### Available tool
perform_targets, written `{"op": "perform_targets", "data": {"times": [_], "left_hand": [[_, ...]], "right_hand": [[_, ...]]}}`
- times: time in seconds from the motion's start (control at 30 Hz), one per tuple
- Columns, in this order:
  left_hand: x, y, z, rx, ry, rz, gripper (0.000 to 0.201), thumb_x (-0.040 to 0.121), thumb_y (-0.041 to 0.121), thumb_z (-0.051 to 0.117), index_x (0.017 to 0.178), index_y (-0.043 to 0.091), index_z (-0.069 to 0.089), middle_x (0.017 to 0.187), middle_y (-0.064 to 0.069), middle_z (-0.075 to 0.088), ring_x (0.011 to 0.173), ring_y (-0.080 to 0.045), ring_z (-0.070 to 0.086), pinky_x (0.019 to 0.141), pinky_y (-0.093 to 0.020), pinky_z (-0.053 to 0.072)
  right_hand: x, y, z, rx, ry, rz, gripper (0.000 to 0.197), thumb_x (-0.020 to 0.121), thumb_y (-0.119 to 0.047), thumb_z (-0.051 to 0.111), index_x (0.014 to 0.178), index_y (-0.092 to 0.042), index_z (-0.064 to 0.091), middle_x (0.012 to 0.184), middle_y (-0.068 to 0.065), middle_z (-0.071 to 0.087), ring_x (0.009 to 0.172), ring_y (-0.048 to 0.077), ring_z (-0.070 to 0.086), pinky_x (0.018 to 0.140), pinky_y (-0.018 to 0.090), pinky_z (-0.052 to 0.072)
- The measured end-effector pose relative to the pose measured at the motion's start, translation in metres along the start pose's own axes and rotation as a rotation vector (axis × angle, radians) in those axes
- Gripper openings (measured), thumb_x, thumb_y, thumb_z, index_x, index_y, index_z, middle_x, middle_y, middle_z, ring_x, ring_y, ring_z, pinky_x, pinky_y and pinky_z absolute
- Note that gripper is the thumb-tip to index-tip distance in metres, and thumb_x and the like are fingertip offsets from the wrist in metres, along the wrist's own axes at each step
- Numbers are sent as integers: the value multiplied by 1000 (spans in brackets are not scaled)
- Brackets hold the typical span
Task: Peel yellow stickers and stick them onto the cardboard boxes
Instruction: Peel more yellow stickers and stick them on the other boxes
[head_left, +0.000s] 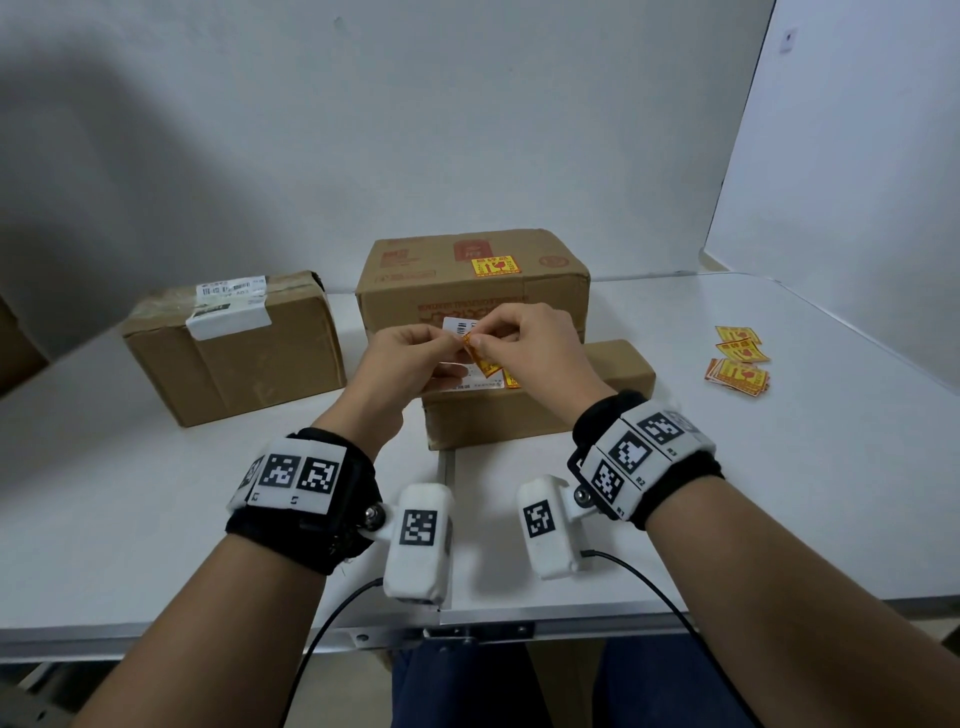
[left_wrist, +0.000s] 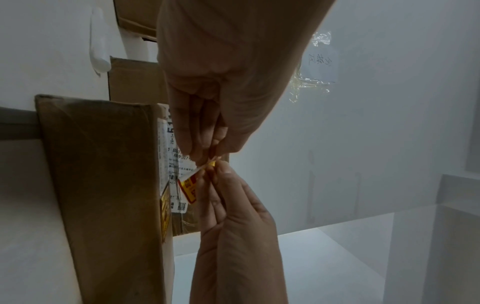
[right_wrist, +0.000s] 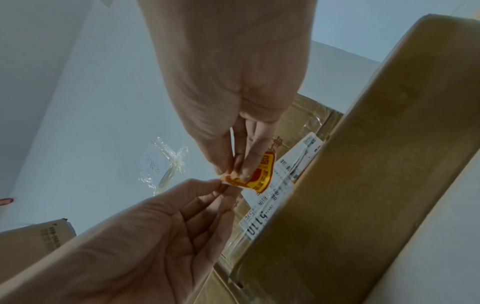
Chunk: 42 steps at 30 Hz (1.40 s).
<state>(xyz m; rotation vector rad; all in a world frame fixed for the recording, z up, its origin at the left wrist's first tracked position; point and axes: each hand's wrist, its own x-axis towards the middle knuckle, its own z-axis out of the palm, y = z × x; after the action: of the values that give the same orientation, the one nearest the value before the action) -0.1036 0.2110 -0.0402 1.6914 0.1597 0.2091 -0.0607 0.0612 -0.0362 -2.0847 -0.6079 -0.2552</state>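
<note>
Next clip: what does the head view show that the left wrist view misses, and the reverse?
Only the head view shows the loose pile of yellow-and-red stickers on the white table, the brown cardboard box with a white label at left, and a sticker already on the tall cardboard box. Only the left wrist view shows the white backing corner separating. Both show the left hand and right hand pinching one yellow sticker above the low cardboard box.

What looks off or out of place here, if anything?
Minor things only. The spare yellow stickers at the table's right lie in a loose, fanned pile, not squared. The left cardboard box has a wrinkled, creased top. Both the left hand and right hand pinch one curled sticker; nothing spilled.
</note>
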Motion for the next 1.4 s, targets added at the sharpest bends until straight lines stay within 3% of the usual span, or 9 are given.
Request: {"op": "perform_targets", "data": {"times": [0.23,0.43,0.6,0.8,0.97,1.1,1.2,1.3,1.4], "left_hand": [[0,-2,-3,-5,-36,-13,15,89,19,67,93,6,73,93,-9,75,79,-15,68,77,-27,57],[-2,-3,-6,-19,-59,-4,21,90,18,65,100,0,72,96,-12,74,81,-16,67,83,-30,57],[-4,-2,-5,82,-19,56,19,92,20,63,94,5,74,87,-10,74,74,-12,65,71,-23,57],[-5,3,0,204,28,99,17,91,21,64,90,7,74,87,-11,74,73,-13,64,73,-25,56],[-5,6,4,268,47,116,17,90,20,65,86,7,74,83,-9,74,72,-13,64,70,-24,56],[-6,7,5,300,48,90,17,90,21,65,89,6,72,82,-10,73,72,-14,64,70,-25,56],[-6,9,5,320,45,92,16,90,21,65,90,6,72,83,-9,73,73,-14,65,73,-27,58],[-7,10,5,323,42,100,15,89,21,65,87,7,70,82,-9,72,74,-15,65,72,-26,57],[-7,8,5,303,19,102,14,90,20,65,88,7,70,86,-9,71,76,-15,65,73,-25,56]], "right_hand": [[1,3,5,36,1,44,8,85,-19,70,91,-16,75,86,0,73,81,9,68,78,21,56],[2,4,5,89,-26,58,10,85,-19,70,92,-16,77,87,-1,73,84,11,69,85,31,58],[2,1,2,166,-70,115,13,87,-18,70,96,-12,76,93,3,73,79,11,72,79,28,60],[2,-1,0,183,-79,152,11,87,-18,69,92,-13,77,91,3,73,72,9,72,70,18,59],[1,-1,-1,113,-77,117,10,88,-16,67,87,-10,75,87,2,73,71,6,69,70,19,59],[2,-1,-4,-13,-120,51,12,88,-17,64,85,-11,75,87,1,73,76,10,68,78,25,58],[2,-1,-5,-5,-150,58,11,87,-16,65,84,-11,74,86,1,73,72,9,68,76,27,60],[2,0,-5,73,-134,106,12,87,-18,65,85,-9,73,86,3,73,67,9,69,68,21,59],[1,2,-4,166,-156,167,10,88,-18,66,83,-11,70,90,4,72,70,15,71,69,25,60]]}}
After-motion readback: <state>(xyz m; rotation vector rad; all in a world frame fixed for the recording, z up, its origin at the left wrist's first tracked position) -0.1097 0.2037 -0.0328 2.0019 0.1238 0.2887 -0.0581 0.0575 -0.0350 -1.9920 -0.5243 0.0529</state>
